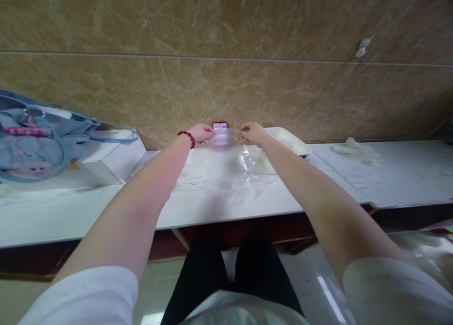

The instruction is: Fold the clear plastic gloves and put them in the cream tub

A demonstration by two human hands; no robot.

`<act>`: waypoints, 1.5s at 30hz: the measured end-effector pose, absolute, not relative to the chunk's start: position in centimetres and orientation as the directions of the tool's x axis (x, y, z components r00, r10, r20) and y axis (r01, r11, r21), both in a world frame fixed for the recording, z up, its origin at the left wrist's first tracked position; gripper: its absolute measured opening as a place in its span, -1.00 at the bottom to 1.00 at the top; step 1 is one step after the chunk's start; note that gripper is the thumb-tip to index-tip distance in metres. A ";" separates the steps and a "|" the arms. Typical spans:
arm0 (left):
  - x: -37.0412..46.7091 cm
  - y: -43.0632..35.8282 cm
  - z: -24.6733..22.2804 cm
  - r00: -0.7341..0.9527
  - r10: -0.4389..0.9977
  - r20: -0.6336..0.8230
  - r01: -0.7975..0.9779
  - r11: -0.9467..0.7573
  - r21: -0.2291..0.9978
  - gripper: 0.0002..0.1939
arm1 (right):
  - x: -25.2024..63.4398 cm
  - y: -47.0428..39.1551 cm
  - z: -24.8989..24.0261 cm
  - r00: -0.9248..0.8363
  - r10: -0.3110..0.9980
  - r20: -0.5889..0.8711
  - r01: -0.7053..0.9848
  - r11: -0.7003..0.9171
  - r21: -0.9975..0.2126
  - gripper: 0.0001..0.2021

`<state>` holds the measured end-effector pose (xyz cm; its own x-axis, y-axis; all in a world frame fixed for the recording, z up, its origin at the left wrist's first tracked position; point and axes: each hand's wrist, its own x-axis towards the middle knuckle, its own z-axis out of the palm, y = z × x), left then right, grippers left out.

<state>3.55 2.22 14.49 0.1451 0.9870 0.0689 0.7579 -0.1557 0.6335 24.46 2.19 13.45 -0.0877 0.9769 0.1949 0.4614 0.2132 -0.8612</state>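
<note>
A piece of clear plastic film is stretched between my two hands above the back of the white counter; I cannot tell whether it is a bag or a single sheet. My left hand, with a red bead bracelet at the wrist, pinches its left end. At the right end, the fingers of my right hand are closed on it. Just behind the film a phone in a red case leans near the wall, its screen lit. More crumpled clear plastic lies below my right hand.
A white tray stands behind my right forearm. To the left, a light blue bag rests on a white box. A crumpled whitish piece lies on the counter at right. The brown tiled wall borders the back.
</note>
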 end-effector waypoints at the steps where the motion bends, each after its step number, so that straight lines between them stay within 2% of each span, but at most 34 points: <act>1: 3.5 2.8 14.7 0.137 0.984 0.117 0.783 -0.180 0.596 -0.84 | 24.3 2.7 13.5 -0.080 0.974 0.210 0.482 0.222 -0.847 -0.90; 5: 3.5 4.2 15.7 0.102 0.951 0.292 0.830 -0.243 0.502 -0.83 | 24.3 4.0 14.3 -0.086 0.944 0.318 0.603 0.303 -0.738 -0.86; 12: 4.6 4.0 17.1 0.105 0.917 0.384 0.740 -0.330 0.587 -0.80 | 25.0 4.6 15.3 -0.094 0.849 0.519 0.659 0.444 -0.607 -0.82; 19: 4.3 3.1 16.2 0.170 0.823 0.541 0.788 -0.443 0.426 -0.80 | 25.3 3.9 14.6 -0.122 0.801 0.586 0.657 0.508 -0.557 -0.80; 25: 3.9 1.6 13.3 0.212 0.832 0.512 0.757 -0.471 0.453 -0.76 | 25.7 2.5 11.9 -0.184 0.803 0.566 0.676 0.522 -0.520 -0.78; 31: 3.7 -1.6 7.6 0.287 0.849 0.443 0.678 -0.507 0.533 -0.75 | 25.4 -0.3 5.6 -0.242 0.840 0.487 0.697 0.499 -0.515 -0.82; 34: 3.5 -3.7 4.4 0.281 0.872 0.401 0.674 -0.477 0.563 -0.83 | 25.3 -2.3 2.1 -0.302 0.849 0.434 0.697 0.507 -0.506 -0.83; 37: 3.3 -5.7 1.8 0.243 0.898 0.368 0.592 -0.438 0.676 -0.96 | 25.4 -4.1 -0.6 -0.375 0.845 0.382 0.689 0.530 -0.495 -0.86; 42: 2.7 -8.3 -0.8 0.240 0.948 0.212 0.445 -0.301 0.843 -0.79 | 25.6 -5.8 -2.8 -0.497 0.818 0.291 0.708 0.576 -0.409 -0.87; 45: 2.3 -8.5 -1.9 0.201 0.963 0.181 0.296 -0.236 0.925 -0.65 | 25.8 -6.1 -3.2 -0.554 0.784 0.280 0.698 0.620 -0.358 -0.86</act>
